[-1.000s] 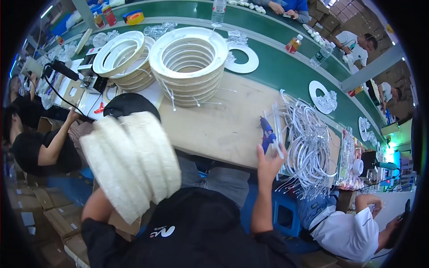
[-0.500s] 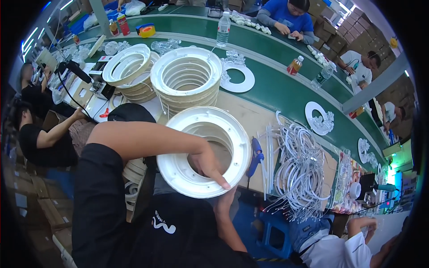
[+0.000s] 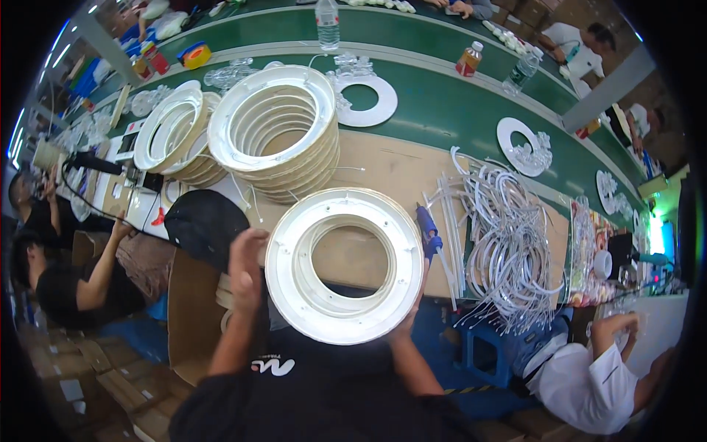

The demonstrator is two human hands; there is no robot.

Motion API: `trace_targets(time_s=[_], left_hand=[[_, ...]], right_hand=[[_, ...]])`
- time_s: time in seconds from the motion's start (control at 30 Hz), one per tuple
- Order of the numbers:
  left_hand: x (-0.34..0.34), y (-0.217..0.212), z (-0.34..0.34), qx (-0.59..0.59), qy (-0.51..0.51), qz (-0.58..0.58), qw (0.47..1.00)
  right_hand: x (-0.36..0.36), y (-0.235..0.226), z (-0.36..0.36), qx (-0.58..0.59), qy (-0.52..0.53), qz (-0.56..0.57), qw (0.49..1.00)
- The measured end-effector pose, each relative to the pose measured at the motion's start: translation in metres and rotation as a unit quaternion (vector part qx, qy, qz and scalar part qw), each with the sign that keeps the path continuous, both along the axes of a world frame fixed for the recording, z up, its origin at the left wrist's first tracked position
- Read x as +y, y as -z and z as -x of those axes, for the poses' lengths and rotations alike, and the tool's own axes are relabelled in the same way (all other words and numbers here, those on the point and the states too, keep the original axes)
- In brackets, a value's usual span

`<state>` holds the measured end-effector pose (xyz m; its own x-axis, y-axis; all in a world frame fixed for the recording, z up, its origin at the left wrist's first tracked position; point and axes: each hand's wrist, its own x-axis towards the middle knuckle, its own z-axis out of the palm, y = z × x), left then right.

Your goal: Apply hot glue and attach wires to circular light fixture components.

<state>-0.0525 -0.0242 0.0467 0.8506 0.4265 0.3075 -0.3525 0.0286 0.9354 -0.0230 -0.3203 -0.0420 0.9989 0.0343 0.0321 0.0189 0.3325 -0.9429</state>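
While held | white ring (image 3: 345, 265) between left hand (image 3: 247, 259) and right hand (image 3: 414, 309)

The person wears a black short-sleeved shirt with a small white printed mark on the chest, just below and between the two forearms. The sleeves end above the elbows, so both forearms are bare down to the left hand (image 3: 247, 258) and the right hand (image 3: 412, 313). Neither hand wears a glove, and no watch or band shows on either wrist.
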Motion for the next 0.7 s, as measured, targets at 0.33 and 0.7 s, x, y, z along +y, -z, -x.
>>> trace_targets(time_s=[0.33, 0.7], left_hand=[[0.014, 0.101, -0.003, 0.165, 0.141, 0.195, 0.956], [-0.011, 0.057, -0.007, 0.089, 0.086, 0.230, 0.965]], right_hand=[[0.031, -0.050, -0.009, -0.139, 0.087, 0.229, 0.960], [0.045, -0.110, -0.045, -0.086, -0.013, 0.082, 0.993]])
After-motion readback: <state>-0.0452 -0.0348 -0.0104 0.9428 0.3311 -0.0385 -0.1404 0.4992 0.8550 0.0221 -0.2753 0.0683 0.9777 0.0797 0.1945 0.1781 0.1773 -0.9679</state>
